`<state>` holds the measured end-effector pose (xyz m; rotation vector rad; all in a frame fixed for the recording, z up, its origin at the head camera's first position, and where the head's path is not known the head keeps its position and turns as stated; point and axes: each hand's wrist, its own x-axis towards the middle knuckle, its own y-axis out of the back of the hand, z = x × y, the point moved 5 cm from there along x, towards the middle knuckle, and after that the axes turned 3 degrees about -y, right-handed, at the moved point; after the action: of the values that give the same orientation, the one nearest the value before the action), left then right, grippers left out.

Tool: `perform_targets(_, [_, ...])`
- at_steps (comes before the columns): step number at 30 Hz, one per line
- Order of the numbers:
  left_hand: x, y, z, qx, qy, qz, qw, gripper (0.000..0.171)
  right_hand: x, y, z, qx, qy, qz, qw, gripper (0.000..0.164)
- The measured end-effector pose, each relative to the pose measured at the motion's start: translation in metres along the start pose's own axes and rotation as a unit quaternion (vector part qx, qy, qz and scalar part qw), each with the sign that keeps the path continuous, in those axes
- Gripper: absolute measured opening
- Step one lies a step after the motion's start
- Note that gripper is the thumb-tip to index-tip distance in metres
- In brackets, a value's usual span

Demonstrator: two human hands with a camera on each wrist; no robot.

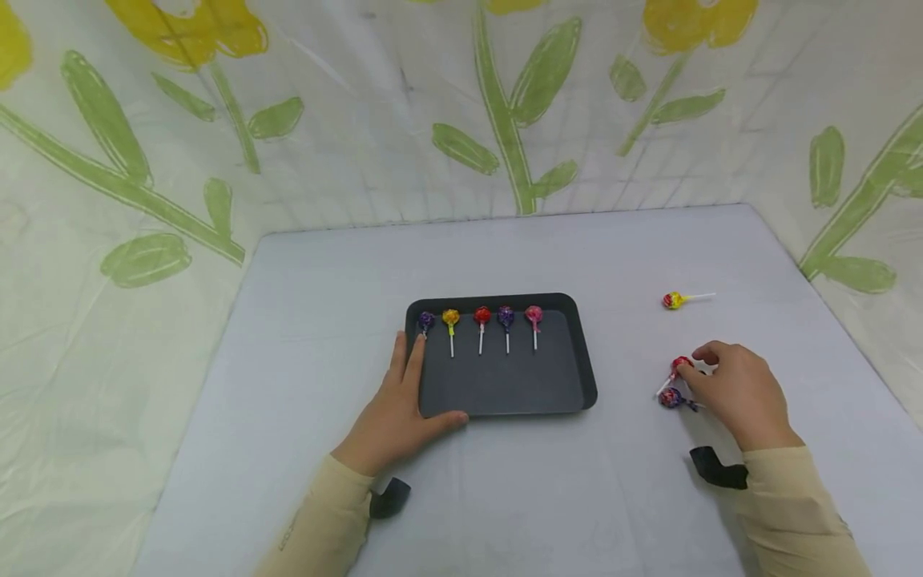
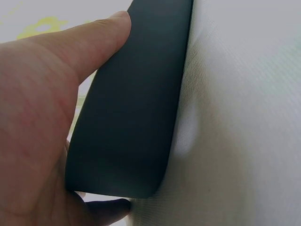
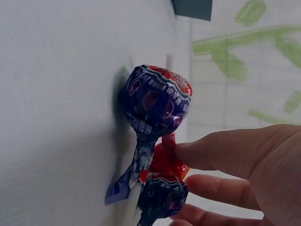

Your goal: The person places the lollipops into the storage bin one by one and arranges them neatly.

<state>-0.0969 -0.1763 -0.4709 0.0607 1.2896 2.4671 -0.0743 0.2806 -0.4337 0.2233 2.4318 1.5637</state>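
My left hand (image 1: 392, 417) rests at the near left corner of a dark grey tray (image 1: 505, 389). Its thumb lies along the near wall and its straight fingers reach along the left rim. Five wrapped lollipops stand in a row along the tray's far side, among them a yellow one (image 1: 450, 317) and a pink one (image 1: 534, 314). Right of the tray, my right hand (image 1: 743, 393) pinches a red lollipop (image 3: 164, 160) by its head, the thumb on the wrapper. Close against it lies a purple lollipop (image 3: 157, 101); another dark blue wrapper (image 3: 162, 195) shows below the red one.
A yellow and red lollipop (image 1: 673, 300) lies farther back on the white table (image 1: 346, 296), stick to the right. Behind the table hangs a pale curtain (image 1: 346, 144) with painted flowers. Dark wrist mounts (image 1: 389, 498) stick out beside both sleeves.
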Motion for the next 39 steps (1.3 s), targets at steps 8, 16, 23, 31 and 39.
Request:
perform_targets(8, [0.0,0.0,0.0,0.001,-0.005,0.006,1.0,0.131,-0.004,-0.003,0.008,-0.018,-0.024,-0.026,0.999,0.044])
perform_targets(16, [0.0,0.0,0.0,0.005,-0.006,0.007,0.9999,0.131,-0.008,-0.004,0.01,-0.02,-0.03,-0.046,0.998,0.045])
perform_targets(23, [0.001,-0.001,-0.001,0.005,-0.008,0.009,0.9999,0.13,-0.009,-0.006,0.013,-0.004,-0.031,-0.044,0.999,0.04])
perform_targets(31, [0.001,0.0,0.0,0.0,-0.011,0.007,0.9999,0.13,-0.008,-0.004,0.014,0.001,-0.03,-0.022,0.999,0.038])
perform_targets(39, [0.0,0.0,0.001,-0.003,-0.009,0.007,0.9999,0.129,-0.007,0.003,0.006,0.007,-0.022,0.002,1.0,0.037])
